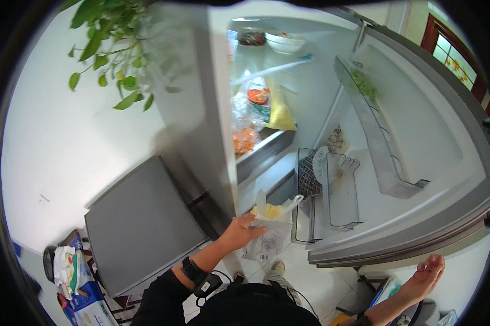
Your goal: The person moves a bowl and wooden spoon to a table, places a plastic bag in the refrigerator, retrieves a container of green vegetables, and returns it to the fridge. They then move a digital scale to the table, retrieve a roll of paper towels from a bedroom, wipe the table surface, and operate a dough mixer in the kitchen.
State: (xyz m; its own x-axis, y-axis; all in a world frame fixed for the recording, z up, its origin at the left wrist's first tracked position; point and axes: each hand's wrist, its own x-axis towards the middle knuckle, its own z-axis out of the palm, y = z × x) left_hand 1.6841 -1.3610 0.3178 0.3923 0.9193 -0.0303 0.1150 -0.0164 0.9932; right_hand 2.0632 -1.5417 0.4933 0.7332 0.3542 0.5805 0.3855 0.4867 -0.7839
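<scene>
My left hand [238,233] is closed on the top of a clear plastic bag [266,239], thumb and fingers pinching its edge. Pale yellow pieces [273,210] show at the bag's mouth. It hangs just in front of the open fridge's [228,108] lower part. Out to the right, below the bottom edge of the fridge door [429,114], my right hand [427,276] is raised with loosely curled fingers and nothing visible in it. Inside, a yellow-and-green food bag [266,103] and a clear bag with orange pieces [246,140] lie on a shelf.
A white bowl [284,42] stands on the upper shelf. Door bins [342,195] jut out at the right, one with a dark netted item [310,176]. A grey folded panel [147,223] leans at left. A leafy plant [114,49] hangs above. Packages [84,288] sit lower left.
</scene>
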